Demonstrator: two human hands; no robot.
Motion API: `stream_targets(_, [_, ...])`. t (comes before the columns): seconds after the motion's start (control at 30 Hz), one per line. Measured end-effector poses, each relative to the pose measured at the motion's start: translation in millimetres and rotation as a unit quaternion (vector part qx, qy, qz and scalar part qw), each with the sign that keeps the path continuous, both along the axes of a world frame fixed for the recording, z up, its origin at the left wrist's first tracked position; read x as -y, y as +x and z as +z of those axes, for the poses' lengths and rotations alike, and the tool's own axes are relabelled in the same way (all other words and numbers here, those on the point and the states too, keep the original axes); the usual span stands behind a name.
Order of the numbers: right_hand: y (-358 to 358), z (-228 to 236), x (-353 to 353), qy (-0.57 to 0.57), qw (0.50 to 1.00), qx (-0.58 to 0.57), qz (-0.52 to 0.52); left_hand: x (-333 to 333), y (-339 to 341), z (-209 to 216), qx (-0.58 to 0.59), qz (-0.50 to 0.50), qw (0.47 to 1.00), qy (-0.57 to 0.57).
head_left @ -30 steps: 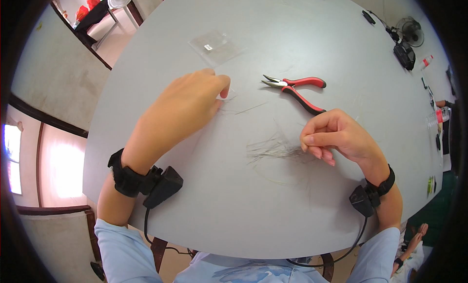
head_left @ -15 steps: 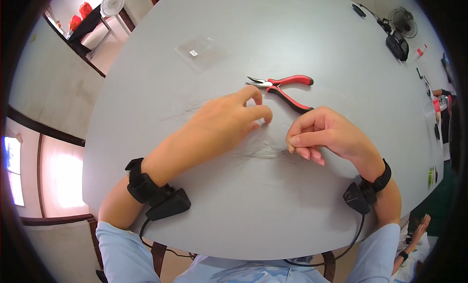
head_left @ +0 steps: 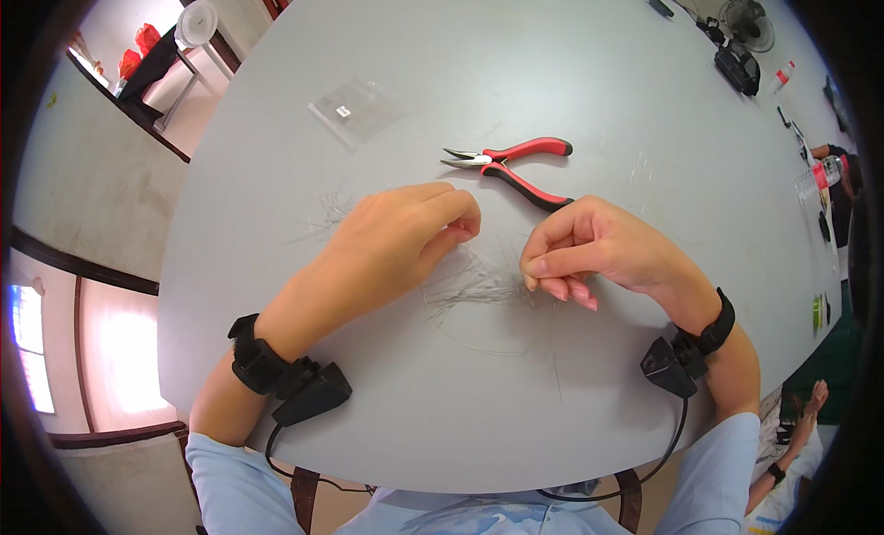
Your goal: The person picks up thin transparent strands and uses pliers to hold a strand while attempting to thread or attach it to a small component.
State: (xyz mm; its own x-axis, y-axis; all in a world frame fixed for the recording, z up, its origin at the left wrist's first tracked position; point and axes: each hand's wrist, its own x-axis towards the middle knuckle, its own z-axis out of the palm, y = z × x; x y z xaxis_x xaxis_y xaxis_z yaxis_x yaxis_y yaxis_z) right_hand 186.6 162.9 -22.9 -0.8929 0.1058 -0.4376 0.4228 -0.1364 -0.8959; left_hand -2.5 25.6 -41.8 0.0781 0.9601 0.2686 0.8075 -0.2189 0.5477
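A loose heap of thin, silvery wire-like strands [head_left: 474, 291] lies on the grey table between my hands. My left hand [head_left: 414, 224] is over the heap's far left side, its fingers curled together with the tips mostly hidden. To the right of the heap, my right hand [head_left: 585, 254] pinches thumb against forefinger; whatever is between them is too fine to make out. A few strands show around those fingertips. More thin strands [head_left: 336, 211] are scattered beyond my left wrist. Past both hands rest bent-nose pliers [head_left: 516, 162] with red and black handles, their jaws apart.
A clear plastic bag [head_left: 354, 111] with a small white label lies far left on the table [head_left: 368, 443]. Toward the far right are a black case [head_left: 737, 70], a small fan [head_left: 748, 24] and plastic bottles [head_left: 824, 174]. Another person's arm [head_left: 801, 429] shows at lower right.
The fingers of my left hand, spread before, have curled together, and the hand is drawn back left. My right hand keeps its pinch. The whole view has shifted slightly.
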Motion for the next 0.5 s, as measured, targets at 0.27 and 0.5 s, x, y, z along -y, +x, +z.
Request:
stream_targets(0.27, [-0.9,1.9,-1.1,0.001,1.000,0.004,-0.009,9.1,-1.1,9.7,-0.037,0.029,0.998,-0.033])
stream_targets(0.5, [-0.8,-1.4,-2.3,-0.008,1.000,-0.004,-0.006,11.2,3.4,6.0,-0.042,0.015,0.998,-0.039])
